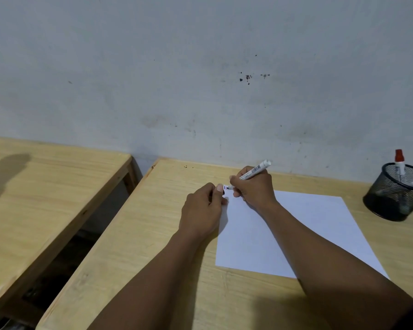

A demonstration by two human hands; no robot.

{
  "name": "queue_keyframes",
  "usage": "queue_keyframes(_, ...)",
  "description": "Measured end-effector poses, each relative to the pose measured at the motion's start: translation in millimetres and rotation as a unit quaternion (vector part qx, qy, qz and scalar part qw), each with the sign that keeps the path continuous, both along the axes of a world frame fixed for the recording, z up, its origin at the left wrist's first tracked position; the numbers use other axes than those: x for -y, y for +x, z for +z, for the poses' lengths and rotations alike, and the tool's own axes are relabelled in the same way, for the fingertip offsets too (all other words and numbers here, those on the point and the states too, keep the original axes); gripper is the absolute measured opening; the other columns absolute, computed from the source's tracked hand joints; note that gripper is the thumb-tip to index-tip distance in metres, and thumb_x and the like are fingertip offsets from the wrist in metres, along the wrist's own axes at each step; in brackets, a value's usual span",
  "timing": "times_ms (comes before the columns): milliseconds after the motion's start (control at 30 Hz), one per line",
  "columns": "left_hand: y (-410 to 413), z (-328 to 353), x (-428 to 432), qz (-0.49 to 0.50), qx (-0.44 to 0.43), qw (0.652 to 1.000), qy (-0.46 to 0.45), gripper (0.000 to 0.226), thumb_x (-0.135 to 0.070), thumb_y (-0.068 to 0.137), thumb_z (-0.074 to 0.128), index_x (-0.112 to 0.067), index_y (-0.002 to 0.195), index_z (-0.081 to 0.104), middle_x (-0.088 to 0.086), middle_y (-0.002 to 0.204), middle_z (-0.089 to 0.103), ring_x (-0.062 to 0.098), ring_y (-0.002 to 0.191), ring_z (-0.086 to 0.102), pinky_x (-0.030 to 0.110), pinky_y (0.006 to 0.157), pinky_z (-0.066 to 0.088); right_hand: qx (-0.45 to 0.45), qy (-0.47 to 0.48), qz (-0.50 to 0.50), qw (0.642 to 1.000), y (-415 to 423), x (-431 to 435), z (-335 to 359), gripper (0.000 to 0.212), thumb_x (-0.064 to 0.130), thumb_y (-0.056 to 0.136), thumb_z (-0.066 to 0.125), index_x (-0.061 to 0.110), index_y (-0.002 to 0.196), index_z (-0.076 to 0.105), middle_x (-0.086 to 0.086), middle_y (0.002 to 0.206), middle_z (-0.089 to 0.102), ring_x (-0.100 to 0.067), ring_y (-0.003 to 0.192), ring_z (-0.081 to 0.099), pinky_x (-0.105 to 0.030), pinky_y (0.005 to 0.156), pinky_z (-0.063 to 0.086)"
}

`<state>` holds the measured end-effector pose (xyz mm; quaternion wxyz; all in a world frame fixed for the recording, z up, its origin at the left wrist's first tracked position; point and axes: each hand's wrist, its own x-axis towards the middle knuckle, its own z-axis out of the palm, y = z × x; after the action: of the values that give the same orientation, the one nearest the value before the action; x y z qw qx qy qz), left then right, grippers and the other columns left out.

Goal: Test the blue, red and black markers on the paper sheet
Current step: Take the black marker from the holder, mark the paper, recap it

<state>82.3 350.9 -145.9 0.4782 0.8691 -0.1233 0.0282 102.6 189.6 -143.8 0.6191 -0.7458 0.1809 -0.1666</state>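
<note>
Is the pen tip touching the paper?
Touching, it seems. In the head view, the marker's dark tip meets the paper sheet's top left corner, beside small marks, held by the right hand.

Wood table (129,246): paper sheet (284,234), mesh cup (391,198)

- Marker (255,172) barrel, white: dark print and a barcode-like block near the upper end; too small and blurred to read.
- Paper (284,234): small coloured strokes at the far left corner, no letters.
- No other text visible.
</note>
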Motion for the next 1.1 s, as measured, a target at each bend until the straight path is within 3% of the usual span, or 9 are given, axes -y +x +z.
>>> queue_keyframes(133,-0.2,0.4,-0.2,-0.001,-0.004,1.000,-0.004,0.043,-0.051,0.101,0.039,-0.024,0.073,0.055,-0.014,0.083,0.079,0.010,0.086,0.070,0.041,0.079,0.056,0.001,0.021,0.002,1.000,0.1,3.1,1.2,0.015,0.013,0.075,0.075,0.006,0.069,0.063,-0.017,0.063,0.073,-0.027,0.048,0.065,-0.030,0.046,0.044)
queue_keyframes(367,1.1,3.4,-0.5,0.002,-0.043,0.999,-0.027,0.040,-0.052,0.099,0.042,-0.025,0.074,0.057,-0.016,0.081,0.079,0.007,0.089,0.070,0.038,0.082,0.055,0.041,0.207,-0.069,0.975,-14.5,19.5,25.0,0.014,0.020,0.086,0.077,0.009,0.086,0.068,-0.008,0.058,0.064,-0.013,0.039,0.051,-0.021,0.040,0.033)
queue_keyframes(500,0.6,14.2,-0.9,-0.007,-0.082,0.992,-0.098,0.033,-0.040,0.099,0.055,-0.014,0.081,0.065,-0.007,0.079,0.079,0.015,0.091,0.074,0.036,0.080,0.055,0.064,0.231,0.004,0.971,-43.1,39.5,59.1,0.019,0.019,0.090,0.077,0.004,0.098,0.067,-0.009,0.066,0.064,-0.010,0.044,0.055,-0.019,0.040,0.038)
queue_keyframes(633,0.0,42.3,8.9,-0.067,-0.078,0.989,-0.106,0.014,-0.026,0.096,0.064,-0.017,0.088,0.071,-0.002,0.081,0.081,0.029,0.096,0.074,0.037,0.083,0.055,0.033,0.298,0.064,0.952,-77.3,63.2,89.1,0.011,0.017,0.095,0.061,0.009,0.089,0.065,-0.012,0.070,0.066,-0.016,0.049,0.061,-0.023,0.049,0.041)
queue_keyframes(800,-22.2,86.9,50.1,-0.159,-0.063,0.979,-0.111,0.013,-0.021,0.096,0.066,-0.010,0.092,0.071,0.008,0.088,0.081,0.023,0.092,0.076,0.035,0.086,0.055,0.023,0.300,0.017,0.953,-112.7,76.8,98.0,0.020,0.016,0.093,0.057,0.004,0.078,0.063,-0.011,0.060,0.064,-0.016,0.042,0.055,-0.022,0.041,0.038)
queue_keyframes(933,-33.6,105.1,74.7,-0.208,-0.044,0.973,-0.088,0.011,-0.019,0.096,0.066,-0.011,0.089,0.071,0.006,0.082,0.080,0.016,0.073,0.070,0.022,0.067,0.048,0.050,0.300,-0.007,0.952,-134.2,89.1,101.5,0.020,0.015,0.093,0.058,0.002,0.078,0.063,-0.011,0.057,0.064,-0.016,0.040,0.053,-0.022,0.040,0.037)
queue_keyframes(1100,-46.0,120.4,96.1,-0.234,-0.020,0.970,-0.053,0.012,-0.017,0.096,0.065,-0.007,0.093,0.072,0.004,0.081,0.080,0.015,0.072,0.070,0.021,0.067,0.047,0.070,0.301,-0.015,0.951,-154.4,106.7,104.8,0.020,0.015,0.094,0.060,0.003,0.079,0.063,-0.010,0.057,0.064,-0.015,0.040,0.054,-0.021,0.039,0.038)
